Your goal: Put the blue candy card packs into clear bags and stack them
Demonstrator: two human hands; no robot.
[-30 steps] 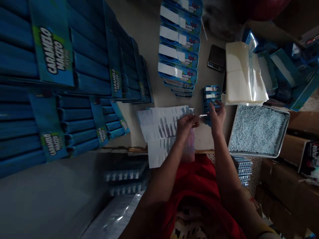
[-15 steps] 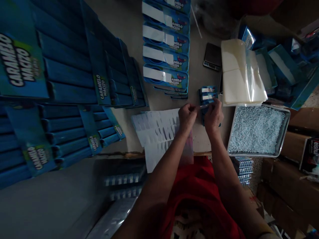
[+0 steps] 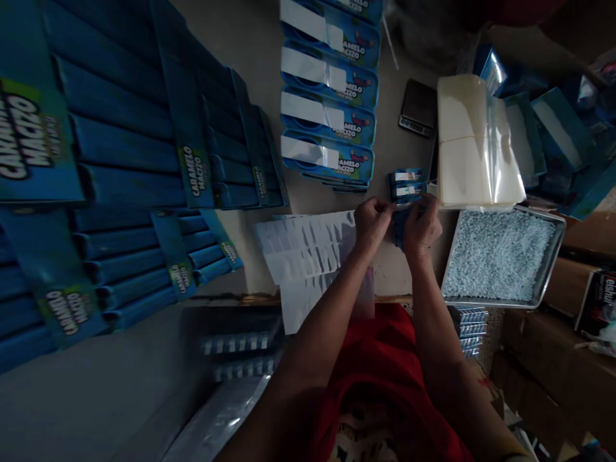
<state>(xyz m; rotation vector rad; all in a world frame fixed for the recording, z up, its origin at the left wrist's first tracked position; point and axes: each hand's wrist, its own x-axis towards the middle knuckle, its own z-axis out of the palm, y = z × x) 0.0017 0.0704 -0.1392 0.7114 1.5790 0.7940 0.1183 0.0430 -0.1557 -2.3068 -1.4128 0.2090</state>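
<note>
My left hand (image 3: 373,223) is closed in a pinch at the left end of a thin pale strip (image 3: 404,205). Across from it, my right hand (image 3: 423,226) has its fingers closed at the strip's other end. The strip lies over a row of small blue packs (image 3: 407,176), some with a white band across them; my hands hide part of this row. Just left of my left hand, overlapping sheets of white strips (image 3: 308,247) fan out at the table's edge, partly covered by my forearm.
Large blue cartons (image 3: 125,141) crowd the left. Blue display boxes (image 3: 327,115) line up ahead. To the right are a small scale (image 3: 418,106), a stack of clear bags (image 3: 464,141) and a metal tray (image 3: 546,289) of pale blue pellets.
Both hands have shifted slightly right in the picture, along with most of the table scene. The strip between them now lies across the packs, and my right fingers sit further right.
</note>
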